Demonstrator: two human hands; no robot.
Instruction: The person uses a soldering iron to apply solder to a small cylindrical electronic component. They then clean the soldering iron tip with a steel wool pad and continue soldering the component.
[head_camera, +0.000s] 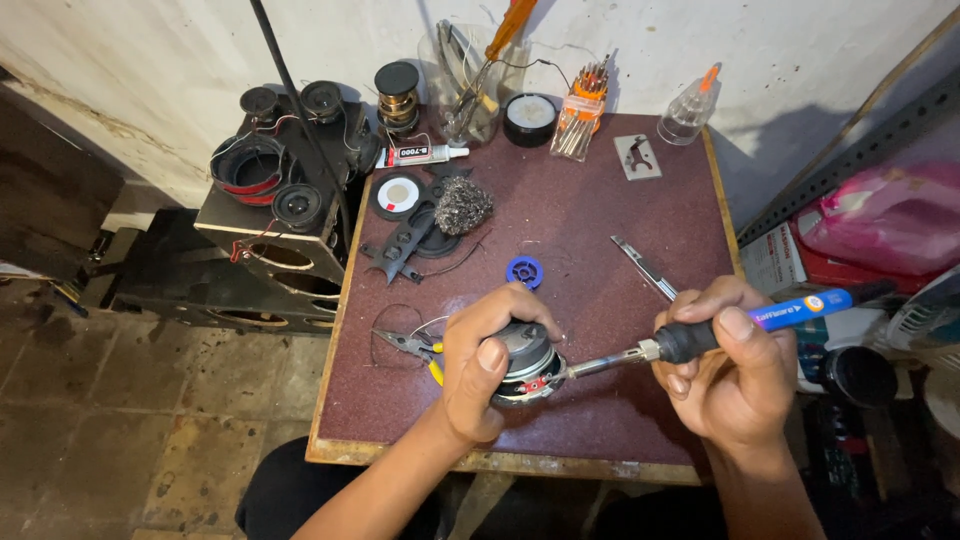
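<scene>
Head view: left hand (480, 370) grips round black speaker (527, 365), soldering iron (700, 335) touching it.

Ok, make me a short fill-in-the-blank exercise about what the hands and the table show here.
1. The left hand grips a small round ____.
2. The right hand holds a soldering iron with a ____ handle.
3. The iron's tip points at the speaker, toward the person's ____ side.
4. The blue spool lies on the table, ____ the hands, toward the wall.

Missing words: speaker; blue; left; beyond
</scene>
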